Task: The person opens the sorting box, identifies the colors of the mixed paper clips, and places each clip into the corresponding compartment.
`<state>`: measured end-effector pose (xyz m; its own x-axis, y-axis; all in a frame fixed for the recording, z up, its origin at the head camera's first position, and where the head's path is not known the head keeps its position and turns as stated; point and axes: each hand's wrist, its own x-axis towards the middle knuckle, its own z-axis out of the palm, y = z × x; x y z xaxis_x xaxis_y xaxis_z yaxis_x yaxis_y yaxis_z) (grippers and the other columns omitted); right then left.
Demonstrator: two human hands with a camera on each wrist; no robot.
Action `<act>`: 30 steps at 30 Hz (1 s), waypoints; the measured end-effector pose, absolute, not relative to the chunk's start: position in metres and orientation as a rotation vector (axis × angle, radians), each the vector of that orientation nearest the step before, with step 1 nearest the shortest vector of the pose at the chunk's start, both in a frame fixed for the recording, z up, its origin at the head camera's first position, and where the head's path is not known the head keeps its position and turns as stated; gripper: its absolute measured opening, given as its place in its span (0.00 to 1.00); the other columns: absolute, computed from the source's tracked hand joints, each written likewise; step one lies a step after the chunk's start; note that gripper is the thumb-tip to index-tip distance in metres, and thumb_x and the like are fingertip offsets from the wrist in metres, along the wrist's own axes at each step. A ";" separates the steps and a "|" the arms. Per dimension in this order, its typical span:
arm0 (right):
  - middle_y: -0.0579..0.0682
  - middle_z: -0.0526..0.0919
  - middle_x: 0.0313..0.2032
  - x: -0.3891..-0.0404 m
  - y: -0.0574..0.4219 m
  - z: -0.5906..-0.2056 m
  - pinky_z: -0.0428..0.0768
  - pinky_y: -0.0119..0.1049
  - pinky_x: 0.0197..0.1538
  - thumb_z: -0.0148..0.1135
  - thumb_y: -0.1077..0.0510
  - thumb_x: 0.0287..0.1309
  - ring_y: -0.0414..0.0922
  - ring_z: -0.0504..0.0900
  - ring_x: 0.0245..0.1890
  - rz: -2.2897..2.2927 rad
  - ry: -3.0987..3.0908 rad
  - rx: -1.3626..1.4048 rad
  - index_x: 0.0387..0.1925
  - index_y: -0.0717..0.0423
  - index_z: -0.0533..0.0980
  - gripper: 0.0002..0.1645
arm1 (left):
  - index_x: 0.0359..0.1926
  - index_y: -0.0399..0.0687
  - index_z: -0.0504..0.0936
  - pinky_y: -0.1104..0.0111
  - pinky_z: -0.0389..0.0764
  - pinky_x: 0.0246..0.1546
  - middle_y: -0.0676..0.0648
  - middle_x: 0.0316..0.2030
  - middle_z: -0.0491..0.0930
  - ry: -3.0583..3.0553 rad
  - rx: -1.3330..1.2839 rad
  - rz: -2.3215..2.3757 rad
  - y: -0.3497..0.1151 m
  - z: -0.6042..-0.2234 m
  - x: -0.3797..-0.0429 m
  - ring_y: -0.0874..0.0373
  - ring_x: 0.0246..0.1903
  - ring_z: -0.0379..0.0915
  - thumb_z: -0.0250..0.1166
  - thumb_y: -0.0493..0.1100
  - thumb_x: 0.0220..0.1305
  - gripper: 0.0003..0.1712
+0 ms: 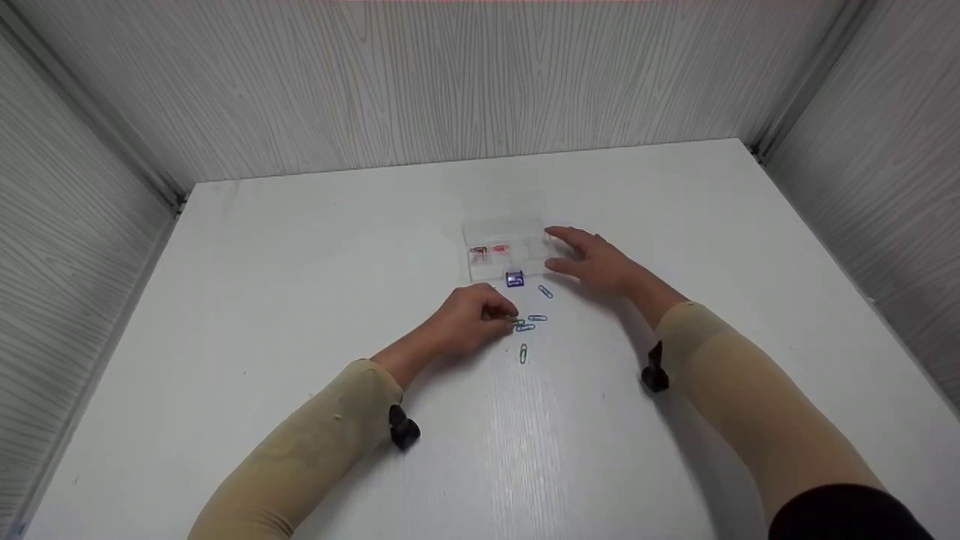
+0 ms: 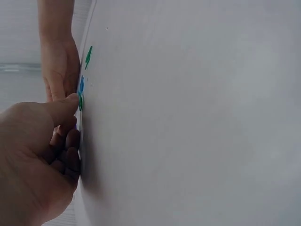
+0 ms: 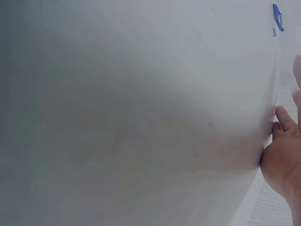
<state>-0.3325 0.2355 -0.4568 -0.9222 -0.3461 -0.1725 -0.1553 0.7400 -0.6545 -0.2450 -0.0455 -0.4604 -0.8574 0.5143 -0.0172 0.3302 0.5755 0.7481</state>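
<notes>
My left hand (image 1: 471, 321) pinches a green paper clip (image 2: 80, 101) between thumb and fingertips, close over the white table. Several blue paper clips (image 1: 537, 318) lie just right of those fingertips, and another green paper clip (image 1: 523, 353) lies nearer to me. Beyond them is a clear plastic compartment box (image 1: 534, 264), with red paper clips (image 1: 479, 251) in its left part and a small purple piece (image 1: 514, 279) at its near edge. At the box's right end rests my right hand (image 1: 600, 262), its thumb and fingers spread apart at the near and far corners.
The white table (image 1: 300, 262) is bordered at the back and sides by pale wood-grain panels (image 1: 450, 82). A lone blue paper clip (image 1: 545, 292) lies between the box and the other clips. Each sleeve carries a black wrist camera (image 1: 403, 429).
</notes>
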 end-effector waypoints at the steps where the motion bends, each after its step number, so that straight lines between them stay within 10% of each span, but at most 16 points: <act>1: 0.42 0.54 0.83 -0.333 0.235 -0.457 0.43 0.61 0.80 0.60 0.28 0.70 0.53 0.44 0.84 -0.964 2.658 -0.394 0.81 0.24 0.59 0.43 | 0.51 0.49 0.92 0.65 0.78 0.49 0.52 0.43 0.82 2.579 0.713 1.149 -0.045 -0.461 -0.245 0.58 0.44 0.76 0.72 0.41 0.71 0.10; 30: 0.41 0.54 0.83 -0.332 0.236 -0.459 0.42 0.59 0.81 0.60 0.29 0.71 0.51 0.43 0.84 -0.999 2.649 -0.390 0.82 0.25 0.59 0.43 | 0.46 0.53 0.92 0.66 0.78 0.56 0.55 0.44 0.80 2.599 0.644 1.075 -0.041 -0.462 -0.245 0.59 0.47 0.76 0.67 0.43 0.74 0.07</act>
<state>-0.3319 0.2355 -0.4593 -0.9235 -0.3460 -0.1657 -0.1502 0.7237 -0.6735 -0.2447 -0.0414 -0.4622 -0.8692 0.4902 -0.0646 0.3015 0.6289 0.7166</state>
